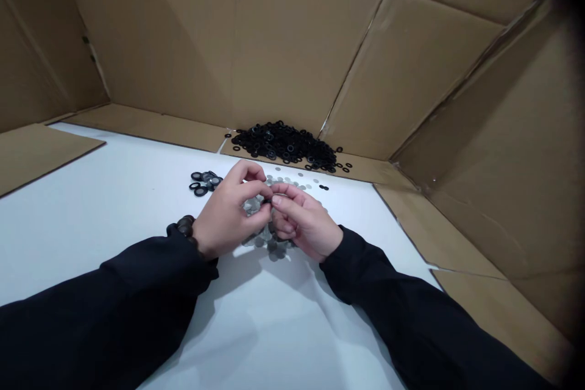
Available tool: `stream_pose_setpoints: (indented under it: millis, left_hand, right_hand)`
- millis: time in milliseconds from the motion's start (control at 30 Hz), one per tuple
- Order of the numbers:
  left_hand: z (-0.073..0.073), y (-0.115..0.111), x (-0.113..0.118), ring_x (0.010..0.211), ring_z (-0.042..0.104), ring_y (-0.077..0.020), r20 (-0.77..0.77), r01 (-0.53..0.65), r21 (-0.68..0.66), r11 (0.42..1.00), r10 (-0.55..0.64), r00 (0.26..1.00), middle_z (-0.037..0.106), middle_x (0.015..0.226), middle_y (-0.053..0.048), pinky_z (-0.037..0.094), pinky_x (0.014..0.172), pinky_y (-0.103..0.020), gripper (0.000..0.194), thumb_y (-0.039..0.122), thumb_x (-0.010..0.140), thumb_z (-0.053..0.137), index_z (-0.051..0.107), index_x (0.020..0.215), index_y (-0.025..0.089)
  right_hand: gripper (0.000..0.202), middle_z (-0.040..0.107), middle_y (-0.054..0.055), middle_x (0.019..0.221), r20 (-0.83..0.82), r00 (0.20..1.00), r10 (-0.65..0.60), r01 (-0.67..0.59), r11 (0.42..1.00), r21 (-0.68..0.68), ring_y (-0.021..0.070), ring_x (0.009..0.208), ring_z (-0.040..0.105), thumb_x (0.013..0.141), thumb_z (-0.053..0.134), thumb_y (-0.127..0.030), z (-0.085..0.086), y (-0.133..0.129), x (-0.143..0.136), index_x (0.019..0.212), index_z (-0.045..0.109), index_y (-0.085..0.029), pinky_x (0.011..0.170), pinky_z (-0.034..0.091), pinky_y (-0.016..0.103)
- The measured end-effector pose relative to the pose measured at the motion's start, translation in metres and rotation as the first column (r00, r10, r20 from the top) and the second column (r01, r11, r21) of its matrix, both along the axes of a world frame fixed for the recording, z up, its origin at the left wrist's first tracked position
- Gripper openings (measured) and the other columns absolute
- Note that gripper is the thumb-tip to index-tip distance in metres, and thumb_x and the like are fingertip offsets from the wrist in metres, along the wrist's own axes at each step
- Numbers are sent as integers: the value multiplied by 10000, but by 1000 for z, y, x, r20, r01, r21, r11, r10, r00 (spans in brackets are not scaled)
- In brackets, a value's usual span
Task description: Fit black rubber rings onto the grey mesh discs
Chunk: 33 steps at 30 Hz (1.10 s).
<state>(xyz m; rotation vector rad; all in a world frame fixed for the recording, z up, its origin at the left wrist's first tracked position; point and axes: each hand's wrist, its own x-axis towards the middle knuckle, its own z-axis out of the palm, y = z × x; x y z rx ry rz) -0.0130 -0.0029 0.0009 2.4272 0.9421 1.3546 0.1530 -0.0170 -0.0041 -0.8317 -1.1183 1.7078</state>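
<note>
My left hand [240, 207] and my right hand [304, 219] meet over the middle of the white table, fingertips pinched together. Between them is a small black ring [267, 200], mostly covered by the fingers. Beneath and around both hands lie many thin grey translucent discs [276, 250], spread in a loose heap. Left of my left hand sits a small group of black rings with grey discs in their centres [201, 191]. A large pile of black rings [287, 143] rises beyond my hands.
Cardboard walls [292, 42] stand at the back and on both sides. Flat cardboard strips [159, 125] edge the white table [114, 213]. A pair of black rings [323, 187] lies right of the discs, and a few loose rings [347, 166] lie beside the large pile.
</note>
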Motion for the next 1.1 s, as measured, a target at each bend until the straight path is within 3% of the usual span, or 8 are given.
stream_pose_setpoints:
  millis: [167, 267, 467, 567, 733, 833, 967, 1100]
  left_hand:
    - [1, -1, -1, 945, 535, -167, 20, 9, -31, 999, -9, 1000, 489, 1008, -63, 503, 819, -320, 108, 93, 793, 569, 633, 805, 179]
    - [1, 0, -1, 930, 536, -161, 26, 16, -41, 999, -15, 1000, 485, 1014, -63, 509, 809, -315, 112, 94, 794, 567, 638, 810, 179]
    - [-1, 1, 0, 995, 527, -188, -3, -7, -4, 1000, 7, 1000, 512, 1008, -67, 494, 871, -349, 87, 113, 787, 584, 633, 793, 185]
    - [-1, 1, 0, 992, 527, -184, -7, -9, -2, 1000, 9, 1000, 508, 1018, -67, 493, 872, -346, 97, 110, 789, 579, 639, 800, 186]
    - [-1, 0, 0, 956, 534, -169, 12, 3, -28, 1000, -3, 1000, 494, 1013, -65, 502, 832, -317, 111, 99, 789, 567, 640, 804, 181]
    - [0, 0, 0, 973, 535, -173, 14, -3, -38, 999, 3, 1000, 501, 1016, -64, 503, 846, -320, 108, 103, 784, 573, 638, 808, 186]
    - [0, 0, 1, 997, 532, -187, -1, -9, -30, 1000, 9, 1000, 513, 1013, -69, 495, 877, -341, 79, 121, 786, 583, 631, 783, 183]
    - [-1, 1, 1, 997, 530, -185, 16, -2, -36, 999, 3, 1000, 509, 1011, -66, 492, 879, -344, 101, 106, 784, 579, 641, 787, 186]
  right_hand:
    - [377, 626, -34, 768, -17, 1000, 5, -4, 1000, 17, 21, 394, 315, 745, 728, -326, 1, 0, 2, 1016, 492, -211, 424, 204, 202]
    - [358, 649, -9, 843, -9, 1000, 22, -22, 999, 23, 28, 403, 366, 767, 704, -337, 1, 0, 3, 1033, 498, -214, 422, 222, 207]
    - [363, 443, -102, 550, 3, 1000, 17, -17, 999, 29, 47, 416, 296, 750, 740, -367, -3, 1, 2, 984, 509, -212, 417, 171, 192]
    - [375, 493, -95, 574, 9, 1000, -3, 2, 998, 57, 38, 400, 293, 747, 740, -362, -3, 2, 3, 994, 504, -207, 425, 188, 202]
    - [350, 642, -18, 807, 32, 999, 5, -7, 997, 72, 22, 396, 352, 785, 697, -345, -2, 1, 5, 1040, 499, -208, 427, 208, 209]
    - [317, 587, -45, 702, 44, 999, -19, 16, 997, 74, 42, 412, 386, 808, 679, -373, -3, 1, 4, 1023, 516, -207, 414, 194, 202]
    - [359, 434, -105, 527, 34, 999, -33, 31, 998, 62, 46, 407, 298, 755, 741, -382, -5, 1, 1, 973, 517, -206, 405, 183, 188]
    - [367, 462, -106, 539, 35, 998, -44, 41, 997, 73, 41, 384, 296, 747, 741, -372, -5, 2, 2, 988, 517, -209, 409, 208, 196]
